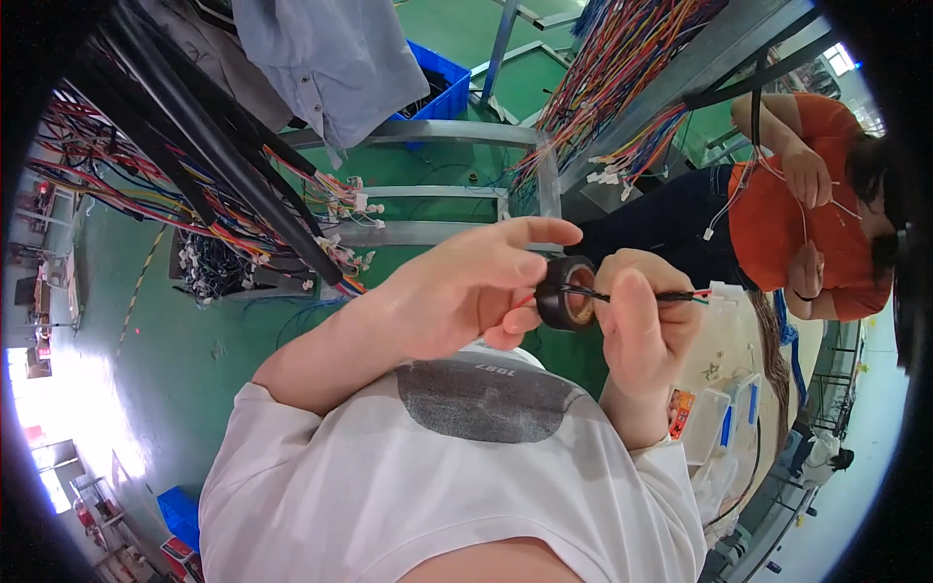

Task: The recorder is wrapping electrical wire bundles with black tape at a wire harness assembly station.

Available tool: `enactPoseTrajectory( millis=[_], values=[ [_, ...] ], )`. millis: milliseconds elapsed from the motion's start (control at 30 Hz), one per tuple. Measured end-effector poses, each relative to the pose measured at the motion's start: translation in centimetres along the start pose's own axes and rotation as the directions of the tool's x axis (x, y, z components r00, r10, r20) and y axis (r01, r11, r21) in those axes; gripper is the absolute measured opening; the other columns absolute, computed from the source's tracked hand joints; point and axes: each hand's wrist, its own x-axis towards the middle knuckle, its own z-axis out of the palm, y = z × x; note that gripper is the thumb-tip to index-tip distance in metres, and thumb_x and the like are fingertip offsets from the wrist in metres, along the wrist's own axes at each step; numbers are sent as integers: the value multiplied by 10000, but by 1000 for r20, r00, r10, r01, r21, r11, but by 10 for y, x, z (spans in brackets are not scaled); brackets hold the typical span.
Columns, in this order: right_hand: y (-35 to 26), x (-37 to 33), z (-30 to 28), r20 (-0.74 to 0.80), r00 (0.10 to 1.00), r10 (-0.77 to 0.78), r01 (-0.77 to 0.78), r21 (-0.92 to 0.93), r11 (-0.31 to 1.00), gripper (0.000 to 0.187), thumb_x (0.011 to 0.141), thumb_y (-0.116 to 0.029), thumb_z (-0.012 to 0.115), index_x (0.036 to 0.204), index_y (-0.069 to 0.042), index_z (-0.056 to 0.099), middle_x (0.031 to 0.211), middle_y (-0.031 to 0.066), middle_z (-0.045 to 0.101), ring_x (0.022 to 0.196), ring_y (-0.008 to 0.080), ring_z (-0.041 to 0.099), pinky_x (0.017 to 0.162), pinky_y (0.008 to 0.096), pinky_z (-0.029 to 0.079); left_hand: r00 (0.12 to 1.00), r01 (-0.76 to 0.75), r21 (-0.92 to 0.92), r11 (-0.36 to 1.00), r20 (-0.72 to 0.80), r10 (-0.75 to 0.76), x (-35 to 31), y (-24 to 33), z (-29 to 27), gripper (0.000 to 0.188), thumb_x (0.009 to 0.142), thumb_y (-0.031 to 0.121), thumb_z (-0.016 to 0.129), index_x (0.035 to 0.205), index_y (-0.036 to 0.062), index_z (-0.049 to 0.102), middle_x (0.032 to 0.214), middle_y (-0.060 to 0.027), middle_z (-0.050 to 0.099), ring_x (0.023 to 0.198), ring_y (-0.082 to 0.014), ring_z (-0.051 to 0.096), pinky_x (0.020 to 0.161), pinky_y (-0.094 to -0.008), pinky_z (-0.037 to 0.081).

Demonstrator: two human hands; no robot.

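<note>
Your left hand pinches the black tape roll; your right hand grips the wire bundle, hiding its middle. Green floor lies below the roll.

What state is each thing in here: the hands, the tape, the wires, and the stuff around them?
left hand: closed on the tape roll, index finger stretched out
right hand: pinching the thin wires
black tape roll: held up between both hands, edge-on
thin wire bundle: passing by the roll, sticking out to the right
coloured wire harnesses: hanging from the rack
blue bin: on the green floor, contents unclear
</note>
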Motion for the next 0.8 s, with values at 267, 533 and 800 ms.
enactPoseTrajectory(
  millis=[267, 533, 800],
  values=[
    [1, 1, -1, -1, 999, 37, -37, 18, 999, 284, 843, -90, 447, 566, -29, 429, 527, 16, 419, 465, 69, 356, 427, 227, 228, 918, -213, 872, 442, 24, 395, 11, -19, -4, 552, 736, 34, 597, 1216, 40, 326, 914, -77, 517, 624, -91, 489, 497, -196, 396],
    [-5, -1, -2, -10, 998, 60, -59, 57, 997, 273, 839, -80, 447, 571, -31, 431, 535, 18, 418, 456, 70, 341, 424, 225, 227, 1000, 3, 391, 920, -5, -1, 9, -9, 10, 385, 762, 121, 605, 1090, 44, 418, 793, -55, 520, 578, -82, 467, 475, -205, 367],
    [-10, -5, -7, -163, 972, 168, -131, 218, 967, 210, 825, -66, 475, 626, -1, 457, 529, 11, 385, 449, 59, 313, 400, 202, 198, 919, -343, 149, 928, -151, 364, 3, -14, 15, 319, 838, 327, 491, 1013, 64, 447, 779, -12, 432, 478, -28, 304, 400, -145, 246]
  ],
)
